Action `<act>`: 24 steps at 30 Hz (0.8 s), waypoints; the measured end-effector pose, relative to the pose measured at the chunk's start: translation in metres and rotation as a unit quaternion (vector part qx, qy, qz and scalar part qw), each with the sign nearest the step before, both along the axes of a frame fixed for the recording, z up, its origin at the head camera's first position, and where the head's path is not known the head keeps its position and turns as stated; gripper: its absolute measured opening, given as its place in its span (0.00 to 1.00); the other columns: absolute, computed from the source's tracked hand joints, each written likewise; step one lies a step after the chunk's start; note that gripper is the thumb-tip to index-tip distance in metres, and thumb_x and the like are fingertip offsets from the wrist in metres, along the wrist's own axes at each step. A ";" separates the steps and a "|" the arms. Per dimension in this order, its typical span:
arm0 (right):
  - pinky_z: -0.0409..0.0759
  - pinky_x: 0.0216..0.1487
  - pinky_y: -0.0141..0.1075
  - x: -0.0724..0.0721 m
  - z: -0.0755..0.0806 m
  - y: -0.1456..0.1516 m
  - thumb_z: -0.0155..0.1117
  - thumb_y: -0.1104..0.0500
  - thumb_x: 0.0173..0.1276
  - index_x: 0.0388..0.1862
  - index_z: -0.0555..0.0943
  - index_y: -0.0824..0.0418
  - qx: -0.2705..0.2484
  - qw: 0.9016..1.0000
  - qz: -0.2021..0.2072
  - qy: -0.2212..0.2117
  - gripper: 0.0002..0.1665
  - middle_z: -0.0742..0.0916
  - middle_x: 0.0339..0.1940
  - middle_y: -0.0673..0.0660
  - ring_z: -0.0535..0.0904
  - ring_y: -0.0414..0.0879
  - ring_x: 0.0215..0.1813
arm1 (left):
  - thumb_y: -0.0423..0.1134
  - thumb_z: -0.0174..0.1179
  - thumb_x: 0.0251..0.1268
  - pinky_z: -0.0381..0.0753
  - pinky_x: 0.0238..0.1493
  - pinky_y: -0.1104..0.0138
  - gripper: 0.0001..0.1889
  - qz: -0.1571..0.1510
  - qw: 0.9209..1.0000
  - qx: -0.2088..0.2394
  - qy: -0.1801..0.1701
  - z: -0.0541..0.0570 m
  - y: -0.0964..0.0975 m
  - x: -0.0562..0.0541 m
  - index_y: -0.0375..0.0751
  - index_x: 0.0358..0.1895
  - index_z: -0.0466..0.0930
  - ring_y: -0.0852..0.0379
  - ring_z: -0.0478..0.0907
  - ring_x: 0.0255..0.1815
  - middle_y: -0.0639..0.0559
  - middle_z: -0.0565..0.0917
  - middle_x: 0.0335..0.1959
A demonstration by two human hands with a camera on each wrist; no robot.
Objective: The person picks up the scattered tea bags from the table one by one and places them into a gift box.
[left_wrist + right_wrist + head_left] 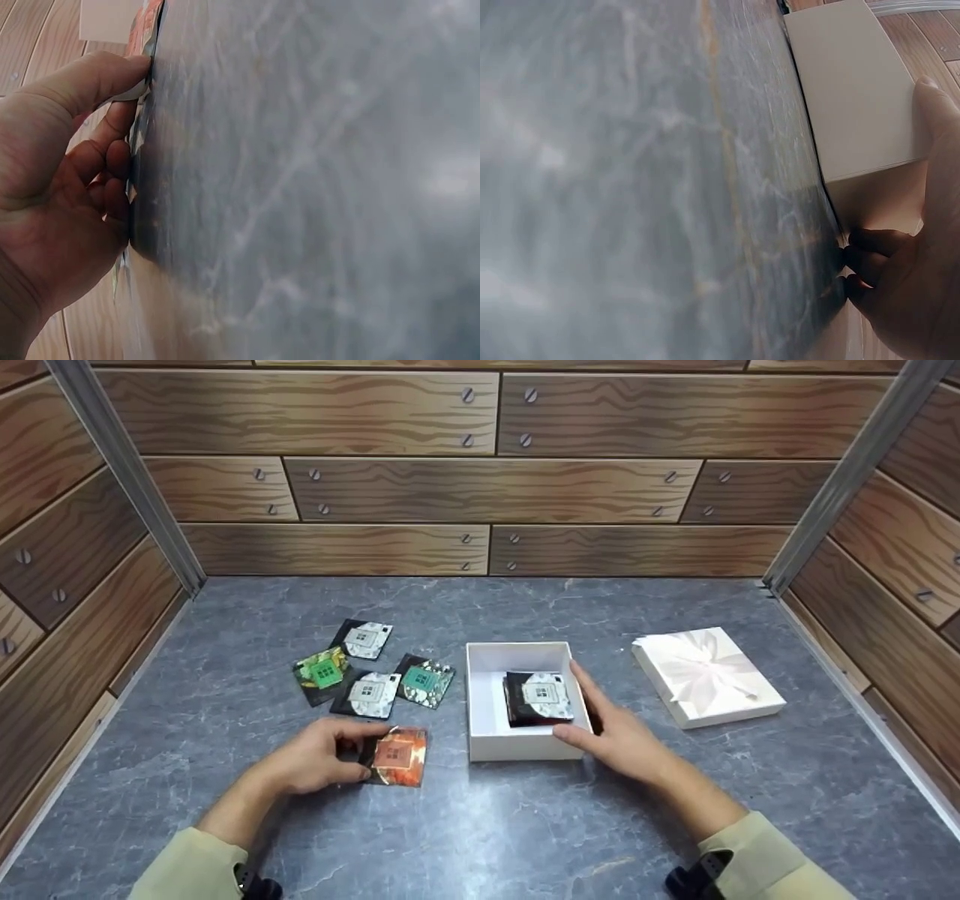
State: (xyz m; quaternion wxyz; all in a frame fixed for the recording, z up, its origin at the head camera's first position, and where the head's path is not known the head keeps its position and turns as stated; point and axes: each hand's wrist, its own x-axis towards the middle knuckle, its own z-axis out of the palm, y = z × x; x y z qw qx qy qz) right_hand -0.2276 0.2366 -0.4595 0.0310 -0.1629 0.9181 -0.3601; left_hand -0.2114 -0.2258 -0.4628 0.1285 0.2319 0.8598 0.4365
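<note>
My left hand (319,757) pinches the left edge of a square orange-and-black sachet (401,756) between thumb and fingers, low over the table. In the left wrist view the thumb of the left hand (67,142) lies against the sachet's edge. The right hand (619,731) holds the near right corner of an open white box (525,748), thumb at the front rim and fingers along the right wall. Inside the box lies a small stack of sachets, a black-and-white sachet (546,695) on top. The right wrist view has the right hand (907,277) against the box (862,97).
Left of the box lie several loose sachets: a green-and-yellow one (324,671), a teal one (425,681) and two black-and-white ones, the nearer sachet (373,694) among them. A white lid (709,675) with a bow rests at the right. Wood-patterned walls (480,487) enclose the grey table (480,832).
</note>
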 end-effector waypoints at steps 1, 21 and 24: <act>0.67 0.71 0.70 0.000 0.000 0.000 0.69 0.34 0.71 0.90 0.45 0.39 0.001 1.000 0.001 0.000 0.60 0.70 0.78 0.74 0.72 0.75 0.71 | 0.30 0.77 0.55 0.79 0.54 0.56 0.36 0.002 1.000 0.001 -0.003 0.001 0.000 0.000 0.43 0.71 0.80 0.46 0.76 0.53 0.33 0.81 0.64; 0.66 0.71 0.71 -0.001 0.002 0.000 0.68 0.32 0.71 0.90 0.43 0.39 0.000 1.000 -0.001 -0.008 0.61 0.68 0.80 0.74 0.72 0.77 0.71 | 0.33 0.76 0.61 0.82 0.42 0.69 0.28 0.073 0.993 0.084 -0.023 0.009 0.005 0.007 0.33 0.66 0.83 0.52 0.81 0.42 0.38 0.87 0.51; 0.67 0.72 0.70 0.000 0.001 0.000 0.69 0.33 0.71 0.91 0.44 0.41 -0.008 1.000 0.001 -0.006 0.61 0.69 0.80 0.72 0.72 0.75 0.72 | 0.32 0.75 0.61 0.83 0.39 0.70 0.28 0.061 0.994 0.091 -0.015 0.015 0.009 0.009 0.32 0.66 0.82 0.53 0.81 0.39 0.38 0.87 0.49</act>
